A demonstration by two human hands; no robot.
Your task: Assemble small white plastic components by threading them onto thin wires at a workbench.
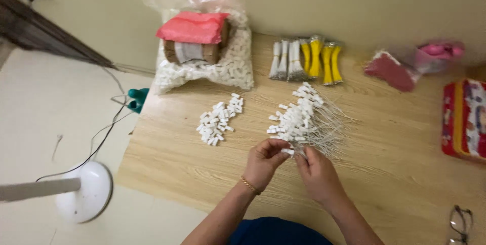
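Both hands — left hand (264, 160), right hand (316, 171) — pinch one small white plastic tag (288, 151) at the near edge of the fanned heap of white wire-tailed tags (304, 118); better to draw it out gently — snagged wires drag neighbours.

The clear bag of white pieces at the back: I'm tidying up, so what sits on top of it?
On the clear bag rests a brown parcel under a pink packet. The parcel's contents are hidden.
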